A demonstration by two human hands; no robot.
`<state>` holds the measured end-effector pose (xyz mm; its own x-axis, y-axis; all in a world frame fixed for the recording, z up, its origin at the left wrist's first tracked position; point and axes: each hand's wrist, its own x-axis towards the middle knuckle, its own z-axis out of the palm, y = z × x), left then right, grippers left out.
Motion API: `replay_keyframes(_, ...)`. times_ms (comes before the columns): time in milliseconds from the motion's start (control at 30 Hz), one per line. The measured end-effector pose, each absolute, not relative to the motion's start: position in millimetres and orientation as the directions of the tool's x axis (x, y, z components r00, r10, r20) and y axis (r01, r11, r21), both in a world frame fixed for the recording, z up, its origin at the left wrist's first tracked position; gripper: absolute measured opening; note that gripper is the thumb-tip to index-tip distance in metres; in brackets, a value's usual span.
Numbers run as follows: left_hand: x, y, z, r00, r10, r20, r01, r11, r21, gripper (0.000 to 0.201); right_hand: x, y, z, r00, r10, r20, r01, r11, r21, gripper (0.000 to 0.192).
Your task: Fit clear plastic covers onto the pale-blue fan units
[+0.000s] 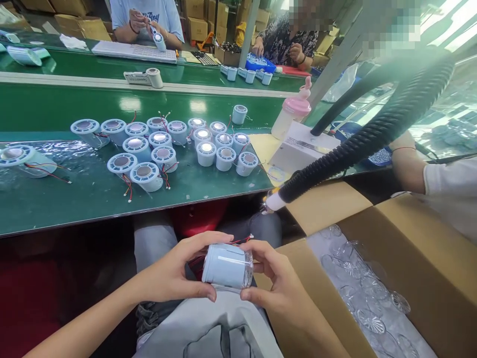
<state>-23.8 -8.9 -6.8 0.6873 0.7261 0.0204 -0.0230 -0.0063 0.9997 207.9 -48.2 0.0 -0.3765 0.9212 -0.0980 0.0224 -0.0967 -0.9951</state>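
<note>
Over the lap, the left hand (175,273) and right hand (276,283) each have their grip clamped on one fan housing (226,266), held sideways. Right: a box (421,258) of clear covers (357,293). Beyond, more housings (164,149) crowd the green surface (74,199).

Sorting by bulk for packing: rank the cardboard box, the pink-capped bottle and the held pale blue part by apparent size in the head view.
1. cardboard box, largest by far.
2. and 3. pink-capped bottle and pale blue part, held by the left hand and right hand: unsure, since the part sits much nearer the camera.
</note>
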Motion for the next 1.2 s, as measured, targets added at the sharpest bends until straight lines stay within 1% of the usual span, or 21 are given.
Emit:
replay_keyframes(267,-27,-10,-7,0.676,0.737,0.006,0.015,-0.021,1.0,0.077,204,-48,1,-0.401,0.886,-0.231,-0.107,-0.296,-0.949,0.051)
replay_keyframes(467,-27,-11,-6,0.688,0.725,0.037,0.009,-0.059,0.998,0.077,200,-45,3,-0.41,0.84,-0.354,-0.217,-0.467,-0.857,0.052)
replay_keyframes(633,-28,-12,-7,0.692,0.721,0.036,0.017,-0.066,0.998,0.076,197,-45,2,-0.447,0.787,-0.426,-0.201,-0.552,-0.809,0.049)
replay_keyframes(733,-28,-12,-8,0.695,0.716,0.067,0.009,-0.102,0.995,0.077,195,-45,0,-0.466,0.756,-0.459,-0.202,-0.596,-0.777,0.047)
replay_keyframes(833,-28,-12,-8,0.697,0.709,0.112,-0.009,-0.148,0.989,0.076,192,-44,0,-0.5,0.703,-0.506,-0.204,-0.663,-0.72,0.053)
replay_keyframes(967,-29,-12,-9,0.701,0.694,0.165,-0.008,-0.224,0.975,0.074,189,-44,0,-0.557,0.601,-0.574,-0.18,-0.761,-0.623,0.063)
replay_keyframes(1100,-29,-12,-10,0.703,0.695,0.151,0.026,-0.237,0.971,0.067,188,-46,-8,-0.605,0.49,-0.628,-0.087,-0.825,-0.559,0.082)
replay_keyframes(1133,-29,-13,-10,0.703,0.697,0.14,0.032,-0.227,0.973,0.065,188,-47,-11,-0.599,0.481,-0.64,-0.072,-0.829,-0.555,0.084)
replay_keyframes(1200,-28,-15,-9,0.694,0.711,0.11,0.031,-0.183,0.983,0.062,188,-47,-14,-0.577,0.5,-0.646,-0.059,-0.814,-0.577,0.085)
